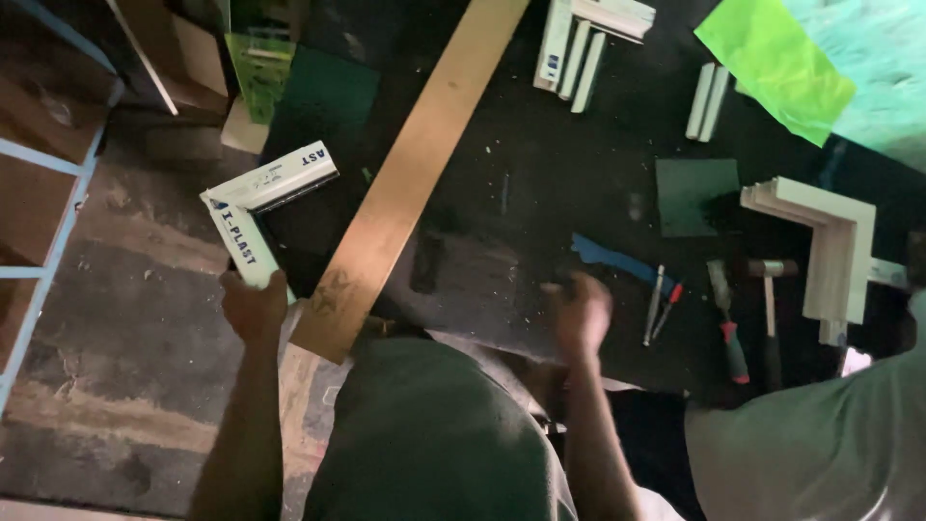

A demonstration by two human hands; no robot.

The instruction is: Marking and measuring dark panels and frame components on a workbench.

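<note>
My left hand grips one leg of a white L-shaped frame corner piece, held out over the floor beside a dark worktable. My right hand hovers blurred over the table's near edge, fingers curled; whether it holds anything I cannot tell. A long wooden plank lies diagonally across the table between my hands, its near end by my left hand. A blue strip lies just beyond my right hand.
On the black table lie white profile offcuts, a stack of white L-corners, a mallet, a chisel, screwdrivers, a green sheet. Another person's shoulder is at lower right. Shelving stands left.
</note>
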